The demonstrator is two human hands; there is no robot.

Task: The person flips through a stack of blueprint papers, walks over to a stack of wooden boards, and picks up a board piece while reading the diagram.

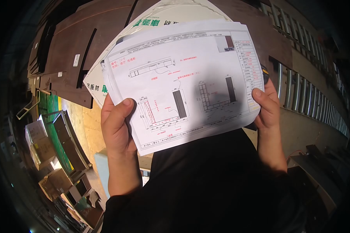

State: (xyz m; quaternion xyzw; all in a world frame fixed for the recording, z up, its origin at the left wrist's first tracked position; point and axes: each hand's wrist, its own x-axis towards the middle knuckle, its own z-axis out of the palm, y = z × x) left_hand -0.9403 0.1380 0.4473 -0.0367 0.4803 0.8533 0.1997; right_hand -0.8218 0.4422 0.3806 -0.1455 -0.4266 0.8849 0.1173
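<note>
Both my hands hold up a white printed drawing sheet [163,85], tilted in front of my body. It carries line drawings of furniture with red notes and a table of text down its right side. My left hand [118,124] grips the lower left edge, thumb on the front and fingers behind. On the right edge my right hand [269,106] pinches the paper the same way. A small black and yellow object [265,72] shows just above my right hand; its kind is unclear. A shadow falls across the sheet's middle.
Behind the paper lies a white board [175,12] with green and black lettering, on dark brown panels [70,42]. A roller conveyor [311,97] runs along the right. Cardboard boxes [41,141] and stacked pieces stand at the lower left, beside a green strip [60,128] on the floor.
</note>
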